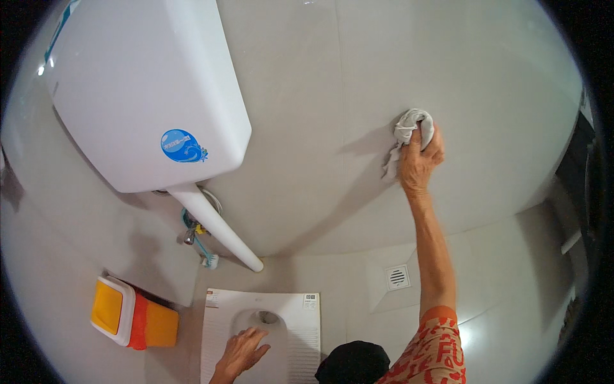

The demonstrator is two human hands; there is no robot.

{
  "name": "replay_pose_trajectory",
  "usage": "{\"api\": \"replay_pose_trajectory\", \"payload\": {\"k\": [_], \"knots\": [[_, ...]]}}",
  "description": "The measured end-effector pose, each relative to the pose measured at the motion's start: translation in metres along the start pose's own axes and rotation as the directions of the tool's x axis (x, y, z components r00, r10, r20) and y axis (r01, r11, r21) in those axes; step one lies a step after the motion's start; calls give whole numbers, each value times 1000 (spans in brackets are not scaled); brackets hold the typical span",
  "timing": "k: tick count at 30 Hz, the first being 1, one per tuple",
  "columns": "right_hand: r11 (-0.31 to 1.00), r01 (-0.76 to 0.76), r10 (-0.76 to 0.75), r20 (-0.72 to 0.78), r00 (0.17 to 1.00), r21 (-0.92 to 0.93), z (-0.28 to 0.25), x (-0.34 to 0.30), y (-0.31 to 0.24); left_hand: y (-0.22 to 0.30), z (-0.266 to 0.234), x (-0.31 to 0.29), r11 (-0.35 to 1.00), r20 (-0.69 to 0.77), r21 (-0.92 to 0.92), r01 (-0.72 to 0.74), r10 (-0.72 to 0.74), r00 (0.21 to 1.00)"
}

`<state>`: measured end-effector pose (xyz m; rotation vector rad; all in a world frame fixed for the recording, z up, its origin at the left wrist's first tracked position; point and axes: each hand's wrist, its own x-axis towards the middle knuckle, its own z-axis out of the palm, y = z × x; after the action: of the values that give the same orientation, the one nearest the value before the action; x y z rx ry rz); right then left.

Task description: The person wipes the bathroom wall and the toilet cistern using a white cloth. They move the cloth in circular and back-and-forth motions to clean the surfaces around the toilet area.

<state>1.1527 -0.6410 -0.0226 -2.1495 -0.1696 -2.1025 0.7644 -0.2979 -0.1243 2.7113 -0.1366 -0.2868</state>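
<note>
A crumpled white-grey cloth [410, 123] is bunched in my right hand [421, 161], pressed against the pale wall [307, 128]. A loose end of it hangs down beside my wrist. My right arm stretches far up, its patterned orange sleeve at the lower edge. Low in the view, my left hand [243, 351] hovers over the white squat toilet pan [304, 339], fingers apart and holding nothing.
A white cistern [153, 83] hangs at upper left, its white pipe [217, 227] slanting down. Beside the pipe are a metal valve [190, 235] and a brush [210, 261]. A yellow-orange bin [160, 323] stands at left, a floor drain [397, 277] at right.
</note>
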Motion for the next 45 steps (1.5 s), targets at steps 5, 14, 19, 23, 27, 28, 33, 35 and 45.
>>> {"api": "replay_pose_trajectory", "payload": {"k": [5,14,19,23,27,28,33,35,45], "knots": [[947,26,-67,118,991,320,15,-6,-91,-4,13,1,1000,4,-29,-12,12,1000],[946,237,-207,-148,967,223,22,36,-130,12,2,27,998,-14,-62,-12,11,1000],[993,51,-42,-80,996,108,18,63,-47,18,16,44,998,63,-53,-30,33,997],[992,-106,116,-151,982,73,27,53,33,23,20,53,997,100,-69,-22,29,995],[958,-286,284,-113,952,-9,21,26,90,16,36,56,997,127,-66,-34,42,991],[941,-337,332,-109,937,-29,22,19,97,13,38,55,997,137,-65,-29,38,990],[796,-604,599,-91,796,-41,23,16,88,10,38,46,999,110,-36,-25,29,993],[842,-538,528,-135,838,-44,30,19,72,12,35,45,999,146,-36,-9,15,989],[974,32,-20,-54,998,223,15,49,-124,-4,27,23,997,55,-15,-71,72,996]]}}
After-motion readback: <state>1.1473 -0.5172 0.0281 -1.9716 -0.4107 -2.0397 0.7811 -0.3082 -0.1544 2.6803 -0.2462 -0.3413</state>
